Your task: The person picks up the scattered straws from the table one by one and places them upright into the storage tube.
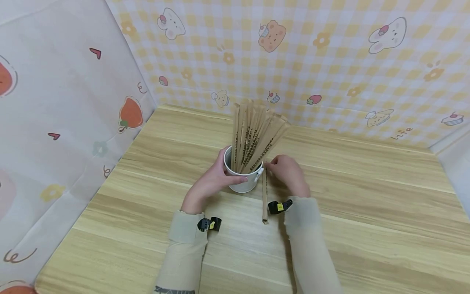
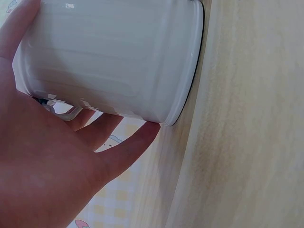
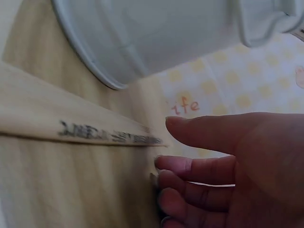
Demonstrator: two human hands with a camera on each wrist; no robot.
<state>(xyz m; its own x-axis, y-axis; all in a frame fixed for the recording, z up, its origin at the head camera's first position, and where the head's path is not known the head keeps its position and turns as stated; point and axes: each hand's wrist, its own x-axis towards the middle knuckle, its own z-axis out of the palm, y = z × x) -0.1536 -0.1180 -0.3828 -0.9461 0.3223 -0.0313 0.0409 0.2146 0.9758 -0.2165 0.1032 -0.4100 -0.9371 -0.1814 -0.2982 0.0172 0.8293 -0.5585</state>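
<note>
A small white bucket (image 1: 243, 187) stands upright on the table, filled with several paper-wrapped straws (image 1: 253, 134) that lean toward the right. My left hand (image 1: 211, 179) holds the bucket from its left side, thumb across the front; in the left wrist view its fingers (image 2: 130, 147) curve round the wall. To the right of the bucket, a single paper-wrapped straw (image 1: 265, 196) points toward the front. Near its far end is my right hand (image 1: 288, 171). The right wrist view shows that straw's tip (image 3: 152, 139) between the thumb and forefinger, with a gap between them.
The wooden table (image 1: 367, 212) extends to both sides and toward the front. A yellow checked cloth (image 1: 323, 73) hangs behind it, and a white patterned cloth (image 1: 73, 102) hangs on the left. A dark wrist camera (image 1: 280, 206) sits beside the loose straw.
</note>
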